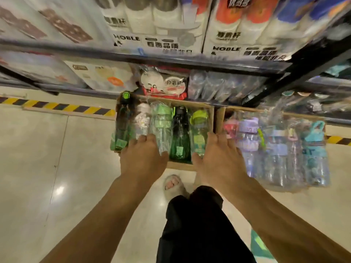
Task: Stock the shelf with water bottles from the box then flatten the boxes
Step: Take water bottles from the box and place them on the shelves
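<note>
Your L hand (143, 158) & R hand (218, 158): both open, fingers spread, gripping nothing, over box (180, 166) of bottles (179, 137). Shelf cartons (152, 35) read "NOBLE".

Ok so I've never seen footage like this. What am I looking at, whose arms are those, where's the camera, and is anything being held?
There is no machine here. One camera is worn on a person's head and looks down past their own bare arms. The left hand and right hand reach over an open cardboard box on the floor. The box is packed with plastic-wrapped bottles, among them a dark green bottle and a lime-lidded bottle. A second box beside it holds purple and blue ones. The fingers lie fairly straight over the bottles, and nothing is plainly held yet. Above is the shelf, loaded with cartons.
</note>
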The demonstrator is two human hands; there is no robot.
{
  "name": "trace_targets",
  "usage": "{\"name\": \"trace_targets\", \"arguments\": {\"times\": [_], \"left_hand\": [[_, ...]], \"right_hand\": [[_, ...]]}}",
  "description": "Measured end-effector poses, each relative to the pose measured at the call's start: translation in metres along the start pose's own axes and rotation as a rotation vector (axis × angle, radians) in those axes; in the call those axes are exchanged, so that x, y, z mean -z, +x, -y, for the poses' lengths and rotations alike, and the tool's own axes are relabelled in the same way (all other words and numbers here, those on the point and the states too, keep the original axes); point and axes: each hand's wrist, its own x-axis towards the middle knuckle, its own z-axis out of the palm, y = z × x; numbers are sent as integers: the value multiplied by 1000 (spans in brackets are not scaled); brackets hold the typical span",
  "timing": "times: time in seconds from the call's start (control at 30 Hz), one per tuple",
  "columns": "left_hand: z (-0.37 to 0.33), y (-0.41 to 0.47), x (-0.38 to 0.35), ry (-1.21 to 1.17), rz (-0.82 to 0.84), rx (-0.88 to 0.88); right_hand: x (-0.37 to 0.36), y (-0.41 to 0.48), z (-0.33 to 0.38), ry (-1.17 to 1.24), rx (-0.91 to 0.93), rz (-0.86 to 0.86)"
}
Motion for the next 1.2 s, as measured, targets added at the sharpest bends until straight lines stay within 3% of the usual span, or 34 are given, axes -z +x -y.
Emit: {"name": "trace_targets", "arguments": {"times": [0.27, 0.47, 0.6, 0.73, 0.97, 1.2], "left_hand": [[7, 157, -149, -165, -24, 137], [13, 224, -215, -277, 8, 261], [12, 242, -231, -452, -49, 326], [18, 258, -234, -490, -18, 404], [28, 261, -245, -586, -50, 360], [34, 234, -221, -937, -25, 321]], "right_hand": [[-141, 169, -21, 165, -147, -45], [-200, 228, -32, 238, -309, -76], [-212, 243, -24, 192, -387, -106], [-212, 256, -21, 271, -415, -6], [-219, 269, -30, 498, -425, 4], [-199, 237, -43, 600, -331, -71]]}}
